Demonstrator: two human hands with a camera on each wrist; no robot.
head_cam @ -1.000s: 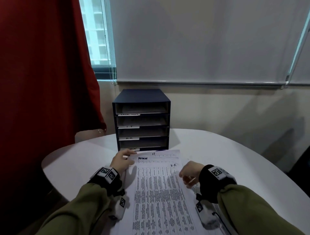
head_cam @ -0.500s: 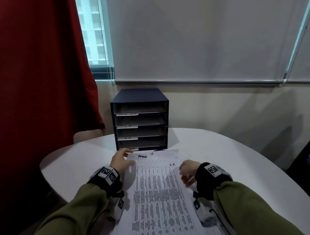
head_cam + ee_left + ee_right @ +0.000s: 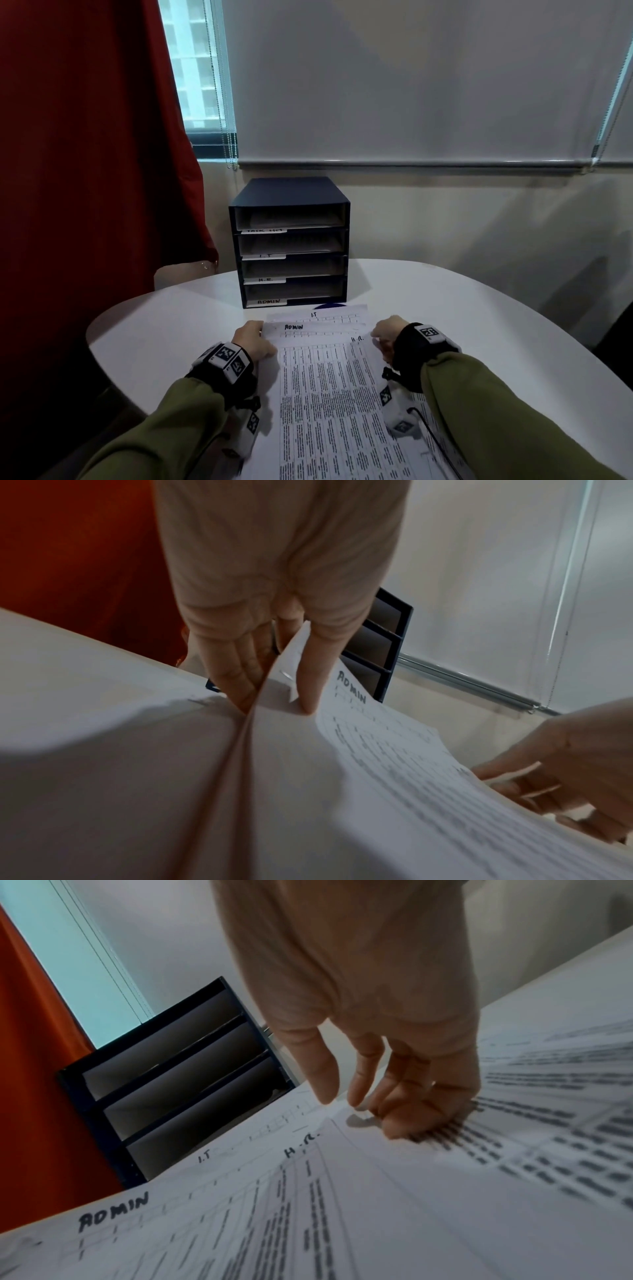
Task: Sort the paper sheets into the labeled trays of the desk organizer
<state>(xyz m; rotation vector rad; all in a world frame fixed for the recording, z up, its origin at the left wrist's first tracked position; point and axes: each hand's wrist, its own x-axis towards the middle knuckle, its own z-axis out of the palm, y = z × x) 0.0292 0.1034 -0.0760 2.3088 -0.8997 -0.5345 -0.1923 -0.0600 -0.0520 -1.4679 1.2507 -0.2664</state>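
A dark blue desk organizer (image 3: pixel 291 205) stands at the table's far side; its four trays are labeled TASK LIST, I.T, H.R. and ADMIN from top to bottom. In front of it lies a fanned stack of printed sheets (image 3: pixel 329 411) marked I.T, ADMIN and H.R. My left hand (image 3: pixel 260 334) (image 3: pixel 274 704) pinches the left edge of the ADMIN sheet (image 3: pixel 308 334) (image 3: pixel 377 737) near its top corner, thumb on top and fingers beneath, and that edge is raised. My right hand (image 3: pixel 380 337) (image 3: pixel 359 1107) rests loosely curled fingertips on the stack's right side, by the H.R. mark.
The round white table (image 3: pixel 479 325) has bare surface left and right of the sheets. A red curtain (image 3: pixel 85 171) hangs at the left, and a lowered white blind (image 3: pixel 411 85) covers the window behind the organizer (image 3: pixel 178 1083).
My left hand's fingers slid off the ADMIN sheet's top corner to its left edge and pinched it. My right hand edged forward toward the H.R. mark.
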